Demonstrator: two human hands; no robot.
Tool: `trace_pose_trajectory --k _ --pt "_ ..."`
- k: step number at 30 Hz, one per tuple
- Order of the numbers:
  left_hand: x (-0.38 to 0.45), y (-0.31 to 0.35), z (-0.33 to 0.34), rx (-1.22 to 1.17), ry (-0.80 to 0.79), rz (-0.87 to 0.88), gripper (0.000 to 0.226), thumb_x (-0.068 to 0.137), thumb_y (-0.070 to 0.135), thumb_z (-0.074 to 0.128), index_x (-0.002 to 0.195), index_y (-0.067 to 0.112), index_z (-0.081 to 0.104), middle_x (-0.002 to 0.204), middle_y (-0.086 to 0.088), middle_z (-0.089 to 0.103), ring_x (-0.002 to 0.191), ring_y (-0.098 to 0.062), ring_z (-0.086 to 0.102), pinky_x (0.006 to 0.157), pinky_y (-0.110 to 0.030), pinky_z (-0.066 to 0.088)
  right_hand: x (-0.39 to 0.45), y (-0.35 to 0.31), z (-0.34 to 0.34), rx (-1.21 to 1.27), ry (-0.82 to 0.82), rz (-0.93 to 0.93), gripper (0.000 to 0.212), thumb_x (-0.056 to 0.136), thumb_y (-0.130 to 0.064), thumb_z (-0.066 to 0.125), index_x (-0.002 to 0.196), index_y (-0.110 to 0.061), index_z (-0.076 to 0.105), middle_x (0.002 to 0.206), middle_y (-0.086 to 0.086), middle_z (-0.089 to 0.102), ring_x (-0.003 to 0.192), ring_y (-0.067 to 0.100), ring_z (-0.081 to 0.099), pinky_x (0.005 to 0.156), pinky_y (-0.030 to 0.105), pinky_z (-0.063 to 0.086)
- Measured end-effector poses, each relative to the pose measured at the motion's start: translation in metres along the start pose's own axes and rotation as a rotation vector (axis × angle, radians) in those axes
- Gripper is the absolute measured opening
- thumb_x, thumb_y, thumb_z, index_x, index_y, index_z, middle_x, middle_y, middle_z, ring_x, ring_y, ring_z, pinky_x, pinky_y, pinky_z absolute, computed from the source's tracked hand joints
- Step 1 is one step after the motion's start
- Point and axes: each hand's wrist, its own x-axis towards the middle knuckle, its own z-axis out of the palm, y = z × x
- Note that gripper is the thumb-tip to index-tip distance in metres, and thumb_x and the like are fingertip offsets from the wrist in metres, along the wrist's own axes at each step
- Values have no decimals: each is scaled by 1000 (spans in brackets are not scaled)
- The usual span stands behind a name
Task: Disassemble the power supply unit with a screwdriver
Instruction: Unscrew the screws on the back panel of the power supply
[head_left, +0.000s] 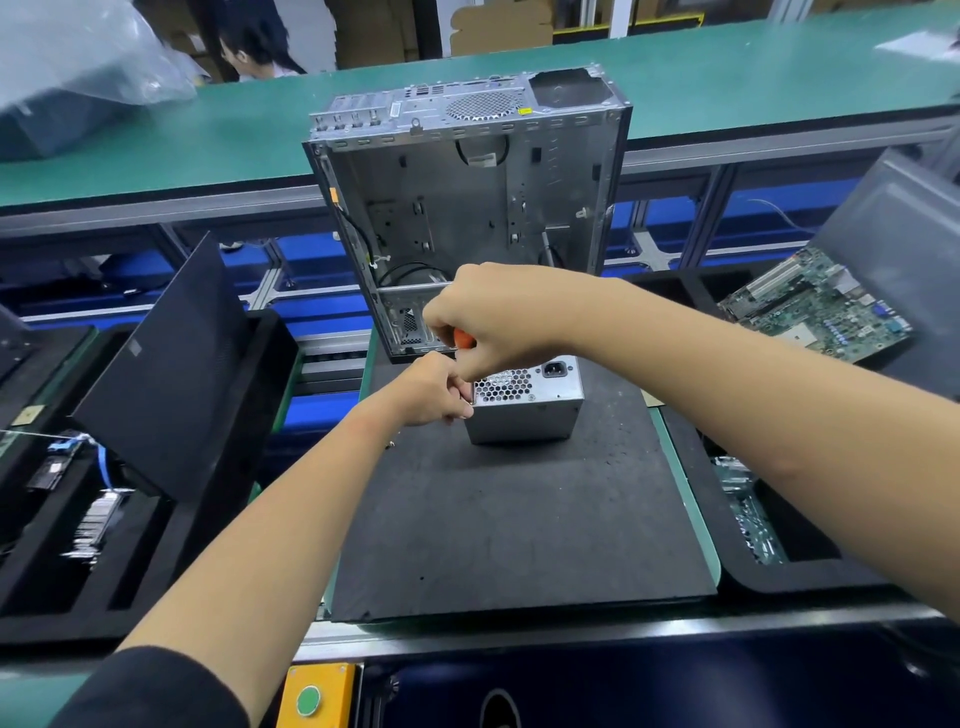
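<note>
Right hand (488, 317) grasps screwdriver (464, 340); left hand (434, 388) fingers pinch shaft at power supply unit (524, 402) left edge.

Electronics teardown line, long green workbench (727, 78), gutted computer case (467, 208), binned motherboard (815, 306)

Both hands (467, 353) on screwdriver (464, 340) (orange handle) at power supply unit (524, 405)

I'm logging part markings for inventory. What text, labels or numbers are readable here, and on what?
No text can be read.
Yellow sticker on the computer case: too small.
White tag inside the case: blurred.
Motherboard: markings too small.
Power supply unit: no label visible.
</note>
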Motion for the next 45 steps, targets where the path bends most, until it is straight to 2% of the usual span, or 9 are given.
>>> trace_pose_trajectory --k 9,15,21,25,30,33,35,40,45 --pt "-4 7 0 70 8 6 22 77 -6 69 69 9 56 50 -2 56 54 -21 57 63 -30 52 5 4 0 -9 -28 128 18 83 -32 61 85 -15 55 74 -3 49 79 28 56 55 32 40" --pt "-8 14 -1 141 -1 62 11 76 -8 69 76 -1 60 56 -10 59 45 -12 54 58 -23 46 16 6 -11 8 -156 212 35 98 -34 38 86 -6 56 69 9 69 44 20 64 47 27 37" --pt "-11 15 -1 196 15 97 11 75 -5 69 84 -8 62 57 -8 57 52 -16 53 58 -24 47 18 7 -15 -19 -145 47 26 87 -35 67 101 -15 55 82 -10 51 95 21 52 61 30 37" --pt "-12 15 0 214 24 114 11 74 -5 70 82 -8 63 64 -14 62 53 -17 54 61 -25 48 14 10 -20 20 -131 -5 19 79 -23 76 90 -21 61 91 -9 68 92 16 57 63 25 42" --pt "-11 14 0 245 20 100 7 76 -3 70 77 -4 64 56 1 56 45 2 50 55 -15 43 9 11 -22 104 -200 -9 17 77 -8 69 88 -20 72 83 -10 68 83 12 62 67 25 46" --pt "-11 16 0 244 6 69 12 77 1 70 74 7 60 57 1 59 44 3 50 52 -13 42 10 11 -21 93 -187 119 26 90 -42 58 99 -18 56 82 -10 60 79 17 64 66 30 46" --pt "-11 18 -1 246 -2 70 18 77 -1 71 70 10 58 58 -1 60 47 -5 52 52 -15 43 11 14 -18 38 -164 229 37 97 -54 37 88 -19 45 83 -1 58 67 26 68 61 35 46" --pt "-10 20 -2 258 -12 77 6 76 -4 69 78 -5 64 56 2 56 50 -10 53 53 -17 44 11 12 -14 29 -92 97 20 97 -35 51 102 -16 49 80 -4 52 75 19 53 56 32 32" --pt "-13 20 -1 243 -8 72 7 77 -3 68 82 -5 64 57 0 55 52 -12 54 59 -22 47 8 10 -27 137 -133 42 24 81 -13 67 103 -19 60 87 -15 62 94 16 57 73 32 47"
